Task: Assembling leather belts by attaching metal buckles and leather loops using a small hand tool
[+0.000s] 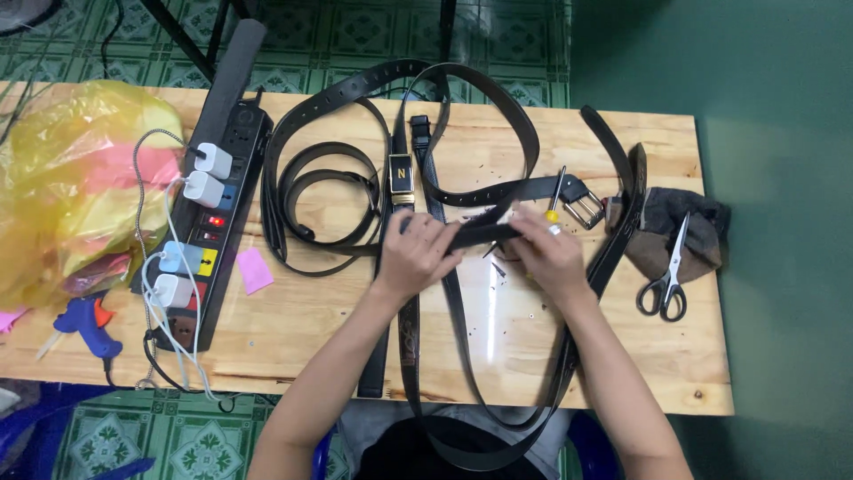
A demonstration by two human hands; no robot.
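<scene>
Black leather belts lie looped and crossed over the middle of a pale wooden worktop. Both hands meet at the centre, close together on one belt strap that runs level between them. The left hand is closed over the strap from above, fingers curled on it. The right hand grips the same strap at its right end and also holds a yellow-handled screwdriver, which stands nearly upright above the fingers. A silver buckle lies just beyond the right hand. A gold-and-black buckle sits on another belt just above the left hand.

Scissors rest on the right edge of the worktop, beside a dark cloth. A black power strip with white chargers lies to the left, next to a yellow plastic bag. A blue glue gun lies at the front left corner. A pink paper scrap lies beside the strip.
</scene>
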